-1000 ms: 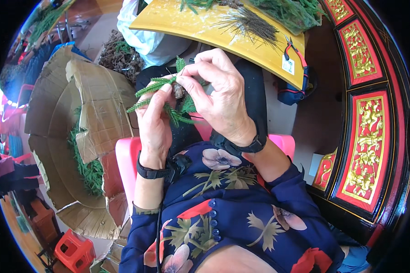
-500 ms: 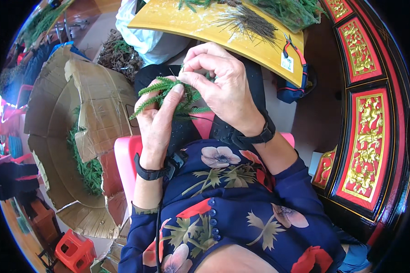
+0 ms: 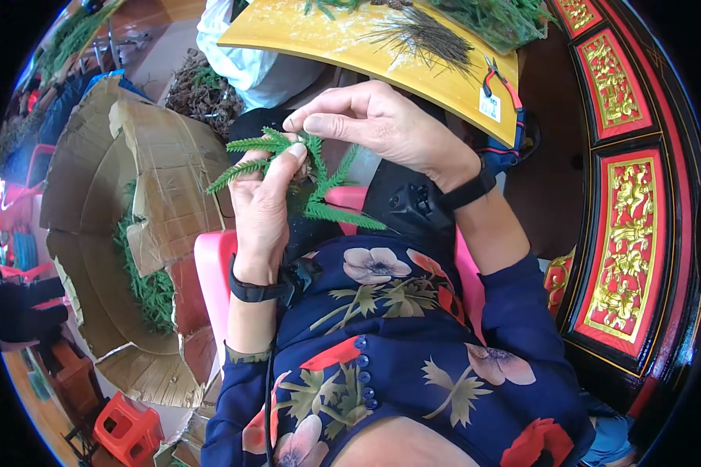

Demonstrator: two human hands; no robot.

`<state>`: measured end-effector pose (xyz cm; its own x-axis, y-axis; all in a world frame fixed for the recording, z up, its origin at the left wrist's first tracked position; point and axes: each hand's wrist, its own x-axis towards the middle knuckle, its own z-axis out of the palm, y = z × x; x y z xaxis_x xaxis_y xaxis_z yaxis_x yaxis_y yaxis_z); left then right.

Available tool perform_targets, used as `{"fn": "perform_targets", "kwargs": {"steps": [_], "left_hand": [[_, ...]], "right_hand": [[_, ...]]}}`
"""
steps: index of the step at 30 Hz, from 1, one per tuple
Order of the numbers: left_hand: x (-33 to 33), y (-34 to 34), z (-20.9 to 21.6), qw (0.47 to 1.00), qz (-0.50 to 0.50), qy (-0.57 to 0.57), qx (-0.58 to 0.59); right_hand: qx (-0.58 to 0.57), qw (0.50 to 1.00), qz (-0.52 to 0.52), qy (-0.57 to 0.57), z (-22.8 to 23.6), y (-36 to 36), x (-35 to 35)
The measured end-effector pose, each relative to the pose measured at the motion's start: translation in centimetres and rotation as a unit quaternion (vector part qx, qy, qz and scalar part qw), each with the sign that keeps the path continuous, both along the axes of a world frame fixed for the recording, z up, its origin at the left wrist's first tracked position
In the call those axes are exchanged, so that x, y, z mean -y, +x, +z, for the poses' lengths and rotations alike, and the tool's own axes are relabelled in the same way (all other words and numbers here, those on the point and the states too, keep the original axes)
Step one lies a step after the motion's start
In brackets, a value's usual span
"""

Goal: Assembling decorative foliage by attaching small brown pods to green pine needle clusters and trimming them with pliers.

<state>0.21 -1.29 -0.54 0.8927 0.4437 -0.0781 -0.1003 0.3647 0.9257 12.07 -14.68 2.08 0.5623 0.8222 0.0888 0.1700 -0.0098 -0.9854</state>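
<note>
Fingers of the left hand pinch green sprigs above the lap; whether the right hand, close at their top, grips anything, I can't tell. Ahead I've the yellow bench, pliers near its corner, carved red-and-gold panels off right. Feathery sprigs splay outward; a brownish bit by the thumb is half hidden.

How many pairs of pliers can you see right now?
1: the red-and-black pliers on the yellow table, near its right edge. Others may be hidden.
</note>
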Motion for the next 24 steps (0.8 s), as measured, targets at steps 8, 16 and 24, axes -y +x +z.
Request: {"fn": "perform_targets", "kwargs": {"steps": [8, 16, 24], "left_hand": [[-1.7, 0.3, -1.7, 0.994, -0.078, -0.065, -0.043], [0.4, 0.2, -0.1, 0.997, -0.001, 0.072, 0.007], [-0.3, 0.3, -0.3, 1.0, -0.022, 0.016, -0.016]], "right_hand": [[0.035, 0.999, 0.009, -0.03, 0.1, 0.3, 0.0], [0.066, 0.994, -0.07, -0.044, -0.4, -0.8, 0.0], [-0.001, 0.997, -0.067, -0.029, -0.3, -1.3, 0.7]]}}
